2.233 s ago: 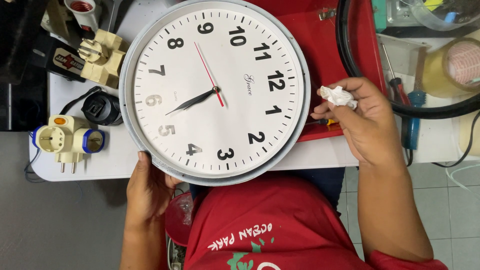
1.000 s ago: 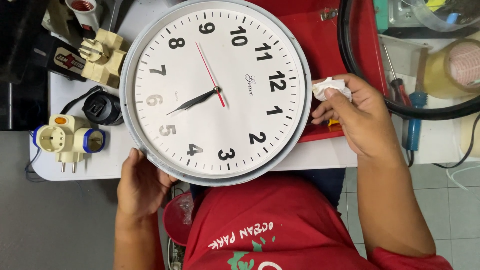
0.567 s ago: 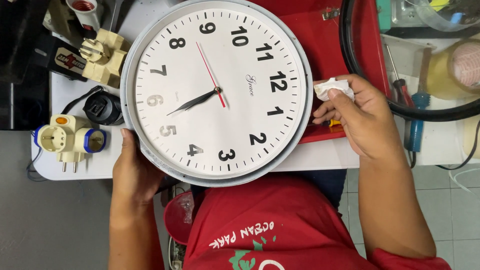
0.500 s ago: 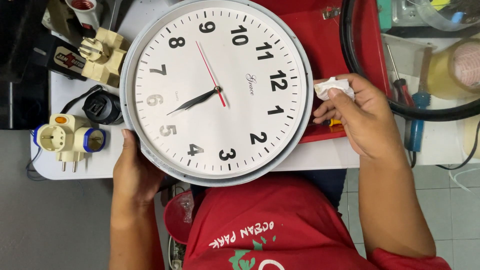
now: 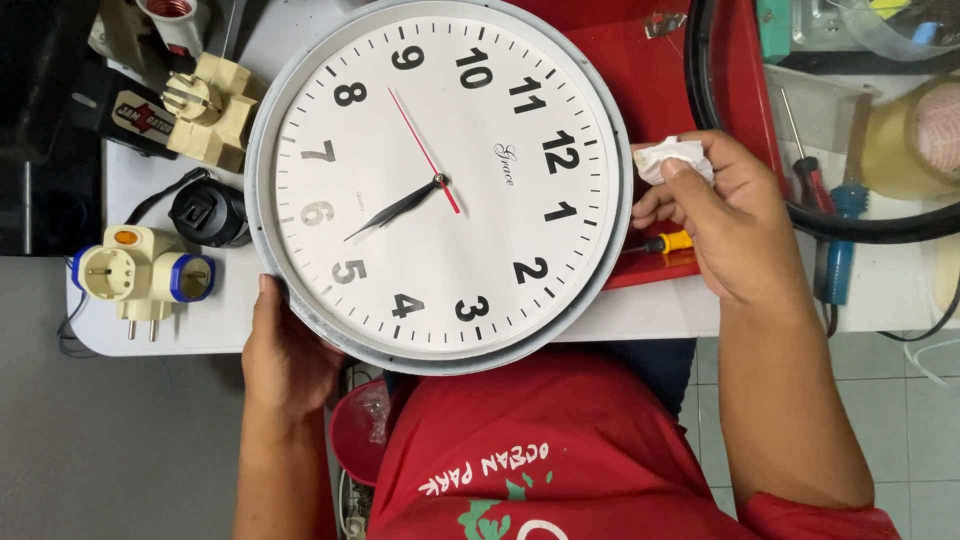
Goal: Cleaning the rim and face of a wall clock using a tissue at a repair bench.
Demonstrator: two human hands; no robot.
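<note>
A large round wall clock (image 5: 440,180) with a white face, black numerals and a grey rim lies face up on the white table (image 5: 640,318). My left hand (image 5: 285,355) grips the clock's lower left rim from underneath. My right hand (image 5: 725,225) rests at the clock's right edge, its fingers pinching a crumpled white tissue (image 5: 668,158) against the rim. A small yellow-handled screwdriver (image 5: 665,243) lies under my right hand.
Cream and blue plug adapters (image 5: 140,275), a cream multi-plug (image 5: 210,110) and a black plug (image 5: 208,212) sit left of the clock. A red tray (image 5: 650,90), a black ring (image 5: 730,190), a blue screwdriver (image 5: 838,250) and a tape roll (image 5: 915,135) lie on the right.
My left hand slid up along the clock's lower left rim and took a firmer hold. My right hand shifted the tissue slightly against the right rim. The clock barely moved.
</note>
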